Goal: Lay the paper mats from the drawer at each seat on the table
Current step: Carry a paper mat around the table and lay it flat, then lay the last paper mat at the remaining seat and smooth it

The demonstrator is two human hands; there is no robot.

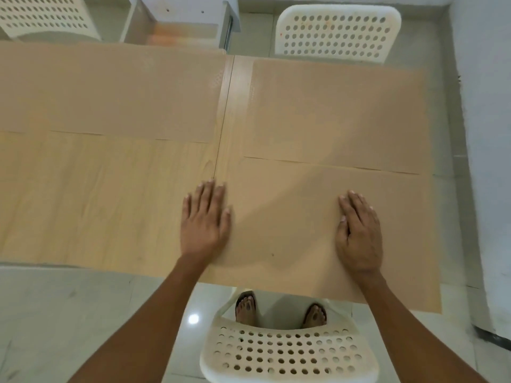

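Three paper mats show on the wooden table (110, 194). Both hands lie flat, palms down and fingers stretched forward, gripping nothing. The left hand (205, 221) rests at the left edge of the near mat (284, 222), partly on bare wood; the right hand (359, 233) presses on the same mat, well to the right of the left. Just past the fingertips this mat meets or slightly overlaps the far right mat (337, 111); further left of the left hand and beyond it lies the far left mat (110, 92). Behind that mat stands the open drawer (177, 29).

The near mat looks thin, light and limp: its near edge hangs off the table toward the chair (287, 352) below the wrists. It will likely slide easily on smooth wood and crease if pinched hard. Flat palms suit shifting and smoothing it; for lifting, a gentle hold at two corners or opposite edges seems safest. The stretch of table left of the left hand bears no mat yet.
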